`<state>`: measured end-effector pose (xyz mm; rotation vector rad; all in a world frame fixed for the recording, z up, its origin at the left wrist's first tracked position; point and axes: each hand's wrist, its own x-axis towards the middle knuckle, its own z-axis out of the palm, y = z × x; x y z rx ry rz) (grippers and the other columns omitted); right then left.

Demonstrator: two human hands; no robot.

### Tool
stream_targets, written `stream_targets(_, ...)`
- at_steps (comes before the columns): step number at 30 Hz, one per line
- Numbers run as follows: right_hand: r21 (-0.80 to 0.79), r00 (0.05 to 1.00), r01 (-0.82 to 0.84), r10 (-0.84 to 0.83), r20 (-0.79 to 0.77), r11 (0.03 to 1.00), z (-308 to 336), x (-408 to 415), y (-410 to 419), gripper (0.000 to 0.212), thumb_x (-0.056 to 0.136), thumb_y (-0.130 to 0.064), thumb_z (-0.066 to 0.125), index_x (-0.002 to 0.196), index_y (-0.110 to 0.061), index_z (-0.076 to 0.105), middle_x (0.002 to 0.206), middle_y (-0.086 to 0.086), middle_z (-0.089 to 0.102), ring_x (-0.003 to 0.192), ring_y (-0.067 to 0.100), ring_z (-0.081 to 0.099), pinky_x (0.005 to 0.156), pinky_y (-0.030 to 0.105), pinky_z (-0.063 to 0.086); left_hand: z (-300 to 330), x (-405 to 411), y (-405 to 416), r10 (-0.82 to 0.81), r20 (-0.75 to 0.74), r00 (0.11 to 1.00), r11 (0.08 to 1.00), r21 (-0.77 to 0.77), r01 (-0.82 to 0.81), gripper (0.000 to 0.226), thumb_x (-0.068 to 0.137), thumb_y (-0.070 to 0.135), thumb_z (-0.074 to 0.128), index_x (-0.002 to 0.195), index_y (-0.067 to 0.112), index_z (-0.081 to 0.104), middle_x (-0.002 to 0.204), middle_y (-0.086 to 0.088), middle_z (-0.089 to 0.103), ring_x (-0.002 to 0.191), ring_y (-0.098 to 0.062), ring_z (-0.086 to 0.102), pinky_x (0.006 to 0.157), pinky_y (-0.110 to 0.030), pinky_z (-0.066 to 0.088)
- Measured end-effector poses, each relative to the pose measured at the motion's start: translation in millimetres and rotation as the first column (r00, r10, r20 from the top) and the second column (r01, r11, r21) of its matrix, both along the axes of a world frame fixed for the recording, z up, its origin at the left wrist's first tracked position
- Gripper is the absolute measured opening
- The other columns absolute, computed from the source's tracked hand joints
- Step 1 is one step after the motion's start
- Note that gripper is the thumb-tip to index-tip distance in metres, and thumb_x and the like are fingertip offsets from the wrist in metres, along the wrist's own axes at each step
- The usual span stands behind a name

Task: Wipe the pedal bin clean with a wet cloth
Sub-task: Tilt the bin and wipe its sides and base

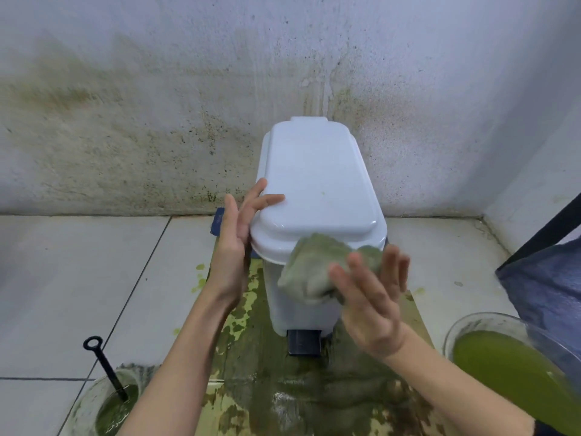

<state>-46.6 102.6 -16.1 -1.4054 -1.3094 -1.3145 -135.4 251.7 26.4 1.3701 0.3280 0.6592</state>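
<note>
Nearest us, a round clear bowl of green liquid (515,369) sits just right of our right forearm, and a second clear bowl with a black ring-topped tool (105,368) standing in it lies left of our left forearm. Between our forearms a board smeared with wet green residue (283,391) covers the floor. Our right hand (372,305), fingers spread flat, presses a damp green-stained cloth (317,269) against the front of the white plastic pedal bin (317,190), just under the lid's front edge. Our left hand (239,234), open with fingers loosely splayed and holding nothing, steadies the bin's left side at the lid rim. The dark pedal (303,341) shows below our right hand. We judge the dirty cloth may smear green onto the white plastic, and a hard push could slide the light bin across the wet board. We can read no label or writing.
</note>
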Motion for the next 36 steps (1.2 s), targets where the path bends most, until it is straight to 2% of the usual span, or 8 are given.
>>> stream_targets(4,0.094,0.93,0.066,-0.027,-0.367,0.993,91,32,17,0.04,0.096,0.008,0.039,0.134,-0.004,0.046,0.147,0.002,0.04,0.141,0.025,0.023,0.117,0.045,0.017,19,4,-2,0.017,-0.094,0.995,1.0,0.019,-0.015,0.047,0.092,0.062,0.026,0.115,0.043,0.063,0.138,0.02,0.05,0.128,-0.002,0.045,0.105,-0.032,0.039)
stream_targets(9,-0.66,0.623,-0.271,-0.395,-0.675,0.701,123,81,58,0.034,0.101,-0.019,0.033,0.128,-0.012,0.052,0.135,0.008,0.052,0.119,0.026,0.048,0.093,0.031,0.037,28,22,4,0.102,-0.225,0.969,0.994,0.064,-0.09,0.042,0.095,0.058,0.034,0.131,0.043,0.049,0.135,0.014,0.053,0.122,-0.008,0.05,0.104,-0.035,0.041)
stream_targets(13,-0.784,0.699,-0.341,-0.418,-0.581,0.519,115,63,56,0.04,0.102,-0.032,0.029,0.138,-0.023,0.043,0.15,-0.007,0.035,0.139,0.017,0.029,0.107,0.03,0.025,22,24,4,0.223,-0.222,0.949,0.969,0.155,-0.191,0.043,0.101,0.044,0.03,0.142,0.033,0.04,0.143,0.013,0.043,0.13,-0.005,0.039,0.107,-0.028,0.032)
stream_targets(19,-0.725,0.886,-0.183,-0.207,-0.414,0.664,82,15,8,0.045,0.097,-0.039,0.028,0.135,-0.025,0.049,0.142,-0.007,0.047,0.135,0.018,0.038,0.108,0.027,0.025,12,28,10,0.215,-0.274,0.938,0.97,0.172,-0.172,0.05,0.097,0.053,0.029,0.144,0.036,0.035,0.15,0.009,0.038,0.137,-0.011,0.036,0.115,-0.042,0.027)
stream_targets(24,-0.709,0.675,-0.374,-0.349,-0.65,0.598,113,43,63,0.042,0.1,-0.041,0.027,0.138,-0.029,0.042,0.15,-0.009,0.033,0.14,0.012,0.024,0.115,0.035,0.016,13,26,14,0.178,-0.322,0.93,0.975,0.186,-0.122,0.05,0.097,0.055,0.028,0.144,0.04,0.031,0.152,0.018,0.03,0.14,-0.004,0.028,0.118,-0.041,0.022)
stream_targets(28,-0.413,0.396,-0.37,-0.261,-0.881,0.832,114,33,47,0.047,0.094,-0.052,0.035,0.14,-0.041,0.032,0.157,-0.009,0.012,0.146,0.013,0.005,0.117,0.049,0.0,26,30,32,0.109,-0.388,0.915,0.989,0.137,-0.06,0.051,0.097,0.048,0.039,0.146,0.036,0.029,0.151,0.016,0.031,0.136,-0.008,0.034,0.114,-0.038,0.029)
stream_targets(32,-0.311,0.132,-0.443,-0.282,-0.95,0.841,97,13,8,0.084,0.077,-0.063,0.058,0.144,-0.048,0.01,0.156,0.001,0.007,0.144,0.023,0.005,0.115,0.048,0.018,45,47,37,0.102,-0.391,0.915,0.992,-0.032,-0.125,0.062,0.089,0.037,0.061,0.145,0.03,0.035,0.14,-0.001,0.048,0.115,-0.02,0.057,0.094,-0.037,0.05)
stream_targets(36,-0.371,0.143,-0.508,-0.349,-0.926,0.777,105,29,8,0.085,0.075,-0.056,0.066,0.145,-0.037,0.023,0.14,0.001,0.03,0.134,0.022,0.01,0.108,0.038,0.023,47,53,35,0.272,-0.332,0.903,0.945,-0.083,-0.315,0.058,0.077,0.027,0.077,0.13,0.026,0.056,0.128,-0.011,0.059,0.102,-0.025,0.064,0.086,-0.041,0.055)
